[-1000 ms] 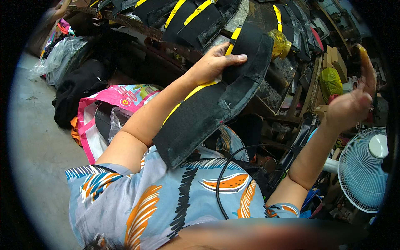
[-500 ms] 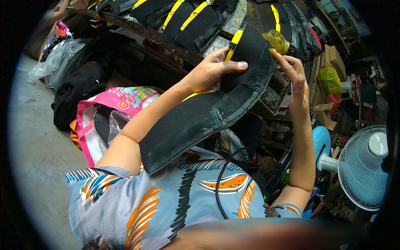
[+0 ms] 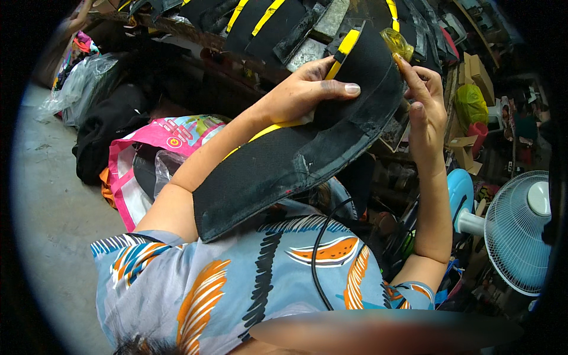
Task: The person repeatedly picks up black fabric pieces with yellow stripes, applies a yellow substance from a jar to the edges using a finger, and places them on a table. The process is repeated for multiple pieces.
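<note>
My left hand [image 3: 322,89] is closed on a long, curved black fabric piece [image 3: 284,157], thumb flat on top, fingers tucked behind its far end. The piece slants over my lap, its near end against my left upper arm. Along its inner edge runs yellow trim [image 3: 346,50]; a darker, shiny band lines the outer edge. My right hand [image 3: 427,97] is at the far outer edge, fingers apart and partly bent. The index fingertip has an amber smear and appears to touch that edge. Just beyond it sits a crumpled, see-through yellow plastic bag [image 3: 397,44].
More black pieces with yellow strips [image 3: 266,21] lie on the workbench ahead. A pink and white bag [image 3: 168,139] stands left, near dark cloth [image 3: 112,130] and clear plastic [image 3: 89,77]. To the right are a fan [image 3: 520,228] and cardboard boxes [image 3: 476,77]. A black cable [image 3: 319,254] crosses my shirt.
My right hand has shifted slightly up and right along the outer edge, its fingers bending more. The left hand keeps its grip, and the far end of the piece has tipped slightly right.
</note>
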Action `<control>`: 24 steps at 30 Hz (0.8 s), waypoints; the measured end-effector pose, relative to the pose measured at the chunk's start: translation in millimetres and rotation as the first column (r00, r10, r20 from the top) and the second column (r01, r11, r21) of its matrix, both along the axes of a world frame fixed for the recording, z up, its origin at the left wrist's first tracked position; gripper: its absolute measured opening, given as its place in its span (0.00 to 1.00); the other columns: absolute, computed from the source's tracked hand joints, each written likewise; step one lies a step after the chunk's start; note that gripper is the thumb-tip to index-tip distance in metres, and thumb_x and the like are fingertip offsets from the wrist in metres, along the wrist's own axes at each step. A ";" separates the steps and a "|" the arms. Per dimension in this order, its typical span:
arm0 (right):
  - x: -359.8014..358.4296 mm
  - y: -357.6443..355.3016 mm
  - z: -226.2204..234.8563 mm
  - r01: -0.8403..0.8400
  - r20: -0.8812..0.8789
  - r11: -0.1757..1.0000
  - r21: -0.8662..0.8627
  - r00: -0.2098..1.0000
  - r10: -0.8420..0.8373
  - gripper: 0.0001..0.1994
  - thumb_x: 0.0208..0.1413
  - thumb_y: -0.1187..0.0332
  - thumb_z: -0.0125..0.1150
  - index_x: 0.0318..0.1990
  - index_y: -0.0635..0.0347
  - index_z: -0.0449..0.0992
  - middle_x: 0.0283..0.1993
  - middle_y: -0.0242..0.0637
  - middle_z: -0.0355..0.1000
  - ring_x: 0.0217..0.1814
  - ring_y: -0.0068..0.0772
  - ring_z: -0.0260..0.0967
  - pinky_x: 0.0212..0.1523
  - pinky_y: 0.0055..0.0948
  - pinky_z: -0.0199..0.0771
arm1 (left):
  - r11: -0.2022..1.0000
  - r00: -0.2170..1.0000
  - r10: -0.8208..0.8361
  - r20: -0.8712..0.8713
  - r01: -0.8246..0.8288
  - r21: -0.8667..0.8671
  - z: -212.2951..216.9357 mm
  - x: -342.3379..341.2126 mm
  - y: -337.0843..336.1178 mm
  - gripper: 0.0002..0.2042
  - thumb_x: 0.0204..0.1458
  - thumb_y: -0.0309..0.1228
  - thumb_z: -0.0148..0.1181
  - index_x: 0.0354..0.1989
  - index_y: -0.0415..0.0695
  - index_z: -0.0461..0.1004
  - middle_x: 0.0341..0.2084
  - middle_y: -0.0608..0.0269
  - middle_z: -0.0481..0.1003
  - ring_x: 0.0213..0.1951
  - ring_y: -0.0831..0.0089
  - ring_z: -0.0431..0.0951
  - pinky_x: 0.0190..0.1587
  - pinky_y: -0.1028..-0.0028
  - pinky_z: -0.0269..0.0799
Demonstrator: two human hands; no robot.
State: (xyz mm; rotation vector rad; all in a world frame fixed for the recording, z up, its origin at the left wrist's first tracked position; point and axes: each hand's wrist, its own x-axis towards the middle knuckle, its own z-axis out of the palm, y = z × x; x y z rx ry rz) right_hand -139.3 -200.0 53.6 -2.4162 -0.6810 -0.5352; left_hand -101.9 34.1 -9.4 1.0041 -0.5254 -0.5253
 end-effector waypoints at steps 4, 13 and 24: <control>-2.3 -3.3 -7.2 -0.063 -0.174 0.964 0.257 0.978 0.111 0.39 0.63 0.34 0.33 0.58 0.61 0.74 0.48 0.36 0.63 0.41 0.25 0.60 0.45 0.26 0.62 | 0.996 0.996 0.083 0.041 -0.081 -0.047 -2.3 -1.3 -2.5 0.20 0.53 0.33 0.64 0.52 0.38 0.70 0.40 0.63 0.77 0.41 0.78 0.78 0.52 0.76 0.72; -25.0 -4.4 1.8 -0.215 -0.313 0.963 0.164 0.914 0.258 0.35 0.66 0.40 0.33 0.52 0.62 0.78 0.44 0.37 0.65 0.39 0.26 0.60 0.40 0.24 0.60 | 0.993 0.996 0.043 -0.083 -0.053 -0.109 -10.7 1.6 -9.0 0.19 0.54 0.30 0.64 0.53 0.39 0.70 0.41 0.62 0.77 0.44 0.77 0.78 0.54 0.74 0.72; -28.6 7.9 7.3 -0.177 -0.106 0.984 -0.036 0.979 0.172 0.36 0.60 0.33 0.38 0.48 0.56 0.81 0.38 0.38 0.66 0.28 0.25 0.62 0.30 0.24 0.64 | 0.997 0.997 0.071 -0.015 -0.071 -0.031 -9.8 3.6 -10.0 0.20 0.54 0.31 0.64 0.54 0.38 0.69 0.43 0.62 0.76 0.45 0.77 0.77 0.53 0.74 0.71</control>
